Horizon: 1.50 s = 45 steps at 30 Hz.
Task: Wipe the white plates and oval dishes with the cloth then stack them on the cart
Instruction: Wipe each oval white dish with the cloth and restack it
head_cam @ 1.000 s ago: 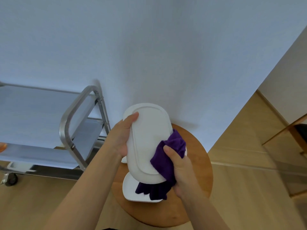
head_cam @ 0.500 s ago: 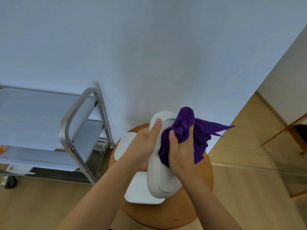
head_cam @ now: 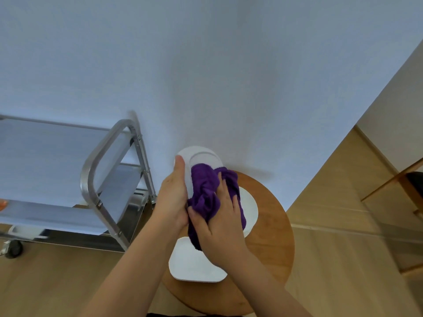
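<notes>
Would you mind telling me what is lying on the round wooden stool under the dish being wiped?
Two white plates rest on the wooden stool; the hands, purple cloth and held oval dish cover parts of both.

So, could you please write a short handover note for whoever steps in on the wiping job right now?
Left hand grips the oval dish by its edge, held up above the round wooden table.
Right hand presses the bunched purple cloth against the dish.
Two more white dishes lie on the table: a squarish plate near the front and another dish under the cloth.
The metal cart stands to the left; no dishes are visible on it.
Done: wiping of this dish is under way.
Left: finish it, place it on the cart, then wipe and stack the other two.
</notes>
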Tool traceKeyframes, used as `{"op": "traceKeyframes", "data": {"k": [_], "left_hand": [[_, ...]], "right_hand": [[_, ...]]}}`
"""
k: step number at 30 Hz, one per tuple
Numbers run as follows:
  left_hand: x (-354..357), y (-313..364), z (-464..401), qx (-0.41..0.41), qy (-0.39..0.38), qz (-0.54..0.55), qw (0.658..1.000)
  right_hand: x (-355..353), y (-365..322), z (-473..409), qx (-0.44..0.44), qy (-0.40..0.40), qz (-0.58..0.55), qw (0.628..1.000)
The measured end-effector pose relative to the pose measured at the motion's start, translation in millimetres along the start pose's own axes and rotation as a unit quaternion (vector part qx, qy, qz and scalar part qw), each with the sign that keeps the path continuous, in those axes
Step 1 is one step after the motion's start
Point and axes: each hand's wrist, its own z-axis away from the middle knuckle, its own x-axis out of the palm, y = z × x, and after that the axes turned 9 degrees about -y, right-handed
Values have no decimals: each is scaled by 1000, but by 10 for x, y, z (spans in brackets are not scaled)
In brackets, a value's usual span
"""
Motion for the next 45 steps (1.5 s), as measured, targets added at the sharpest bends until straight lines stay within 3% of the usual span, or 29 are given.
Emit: {"op": "traceKeyframes", "data": {"k": [2, 5, 8, 10, 11, 13, 16, 18, 20, 23, 25, 29, 32, 41, 45], "left_hand": [[-84, 32, -80, 0, 32, 13, 999], [-181, 62, -163, -8, 15, 53, 998], [-217, 61, -182, -67, 8, 116, 991], [-203, 21, -185, -102, 4, 142, 985], [-210, 7, -182, -110, 5, 148, 983], [-266, -12, -186, -119, -29, 110, 986], [-406, -12, -175, -115, -38, -100, 988], [-554, -38, -206, -47, 40, -302, 951], [-669, -92, -226, -15, 9, -417, 909], [-779, -327, -263, -22, -86, -432, 898], [-874, -494, -290, -26, -60, -442, 895], [-1141, -881, -307, -109, -36, -385, 916], [-1335, -1206, -359, -162, -20, -367, 916], [-1762, -1893, -701, -230, 65, -392, 888], [-1890, -2085, -848, -236, 60, -460, 854]], "right_hand": [[16, 93, 93, -42, 10, 29, 999], [-10, 312, 193, -121, 44, 105, 986], [-92, 471, 176, -191, 42, 206, 959], [-158, 531, 134, -211, 54, 193, 957], [-207, 543, 112, -200, 72, 156, 965], [-343, 548, 69, -90, 94, 35, 991], [-478, 619, 1, 95, 99, -146, 980], [-543, 699, -42, 131, 140, -189, 963], [-544, 778, -74, 148, 148, -194, 958], [-442, 941, -44, 202, 133, -156, 958], [-332, 1089, 1, 251, 103, -90, 958], [-132, 1389, 160, 325, -6, 67, 943], [-11, 1563, 297, 362, -23, 132, 923], [226, 1792, 513, 403, -56, 109, 907], [401, 1853, 515, 436, -51, 51, 897]]}}
